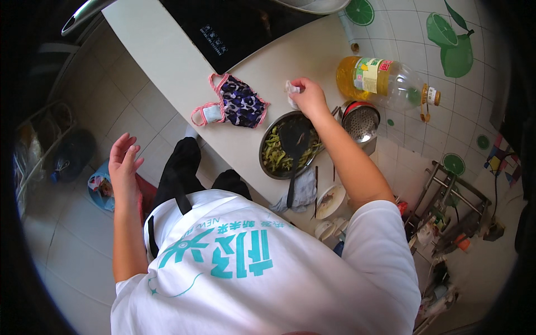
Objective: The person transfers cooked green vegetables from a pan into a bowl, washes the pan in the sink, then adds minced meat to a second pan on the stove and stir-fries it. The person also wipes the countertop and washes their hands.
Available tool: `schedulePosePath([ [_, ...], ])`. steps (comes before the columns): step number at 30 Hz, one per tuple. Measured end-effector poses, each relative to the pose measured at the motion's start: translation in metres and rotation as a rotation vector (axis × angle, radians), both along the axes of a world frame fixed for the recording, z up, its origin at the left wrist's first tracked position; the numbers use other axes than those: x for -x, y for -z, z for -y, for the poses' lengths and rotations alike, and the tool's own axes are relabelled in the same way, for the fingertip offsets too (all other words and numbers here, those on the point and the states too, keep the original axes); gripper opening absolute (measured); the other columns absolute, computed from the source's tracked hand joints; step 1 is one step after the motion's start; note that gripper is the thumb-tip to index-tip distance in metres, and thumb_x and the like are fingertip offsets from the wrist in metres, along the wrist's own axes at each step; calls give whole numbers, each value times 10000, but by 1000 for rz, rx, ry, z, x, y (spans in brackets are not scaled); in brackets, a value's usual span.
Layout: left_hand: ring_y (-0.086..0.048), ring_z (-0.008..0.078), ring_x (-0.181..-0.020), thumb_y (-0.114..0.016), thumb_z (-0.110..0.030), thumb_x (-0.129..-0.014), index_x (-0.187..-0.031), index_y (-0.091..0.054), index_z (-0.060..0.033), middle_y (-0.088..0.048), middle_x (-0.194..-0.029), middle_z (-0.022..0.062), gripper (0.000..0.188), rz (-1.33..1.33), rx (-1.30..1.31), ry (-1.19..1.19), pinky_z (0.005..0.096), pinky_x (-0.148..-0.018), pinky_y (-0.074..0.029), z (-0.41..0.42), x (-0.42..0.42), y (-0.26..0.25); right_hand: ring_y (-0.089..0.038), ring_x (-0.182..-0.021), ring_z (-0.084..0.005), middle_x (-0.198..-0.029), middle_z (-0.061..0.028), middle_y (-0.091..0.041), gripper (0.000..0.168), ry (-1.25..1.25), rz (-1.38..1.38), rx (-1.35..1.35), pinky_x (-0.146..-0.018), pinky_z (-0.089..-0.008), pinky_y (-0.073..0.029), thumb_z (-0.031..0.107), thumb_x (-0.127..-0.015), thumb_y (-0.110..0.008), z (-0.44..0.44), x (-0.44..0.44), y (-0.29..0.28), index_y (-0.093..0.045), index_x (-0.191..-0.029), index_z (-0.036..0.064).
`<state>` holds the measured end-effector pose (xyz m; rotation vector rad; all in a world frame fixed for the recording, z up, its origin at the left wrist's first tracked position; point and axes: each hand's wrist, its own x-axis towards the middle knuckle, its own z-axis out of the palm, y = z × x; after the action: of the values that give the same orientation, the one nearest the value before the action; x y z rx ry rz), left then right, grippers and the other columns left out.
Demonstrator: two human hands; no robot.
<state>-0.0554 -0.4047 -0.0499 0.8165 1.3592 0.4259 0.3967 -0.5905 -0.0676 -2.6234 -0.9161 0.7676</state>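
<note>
My right hand (pixel 309 97) grips a crumpled white tissue or cloth (pixel 292 93) against the pale countertop, just above a round metal pan. Cooked green vegetables (pixel 274 155) fill the pan, and a black spatula (pixel 293 140) lies across them with its handle over the rim. Left of that hand, a patterned pot holder with pink striped edging (pixel 243 101) rests on the counter. My left hand (pixel 124 157) hangs over the floor, fingers apart and slightly curled, holding nothing.
A black induction cooktop (pixel 234 33) lies at the top. By the tiled wall are a large bottle of yellow oil (pixel 364 77) and a metal strainer (pixel 361 123). A grey cloth (pixel 303 190) and used bowls (pixel 331 201) sit below the pan. A blue-lined bin (pixel 98 194) stands on the floor.
</note>
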Motion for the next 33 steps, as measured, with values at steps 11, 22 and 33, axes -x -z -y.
schedulePosePath([
  [11,-586,124,-1039,-645,-188,-897,-1273,-559,-135,-597,-1228,45,389,101,-47,30,235,-787,-505,11,-8,-17,-650,-853,-351,-899,-195,-676,205,67,-82,-252,-798,-393,-509,101,-718,-716,-111,103,-12,-704,-923,95],
  [22,-574,132,-991,-668,-50,-837,-1331,-526,-125,-566,-1232,86,519,412,-206,120,289,-850,-504,90,19,-73,-588,-1103,-246,-1189,-98,-598,374,258,-1732,-740,-988,-394,-482,-25,-881,-613,-65,224,-101,-528,-1234,62],
  [33,-599,115,-949,-673,31,-778,-1326,-516,-78,-605,-1126,61,580,461,-232,-213,265,-845,-511,184,164,-74,-614,-996,-161,-1093,-82,-628,291,-217,-1447,-70,-895,-304,-503,-10,-871,-615,-28,434,-106,-573,-1158,2],
])
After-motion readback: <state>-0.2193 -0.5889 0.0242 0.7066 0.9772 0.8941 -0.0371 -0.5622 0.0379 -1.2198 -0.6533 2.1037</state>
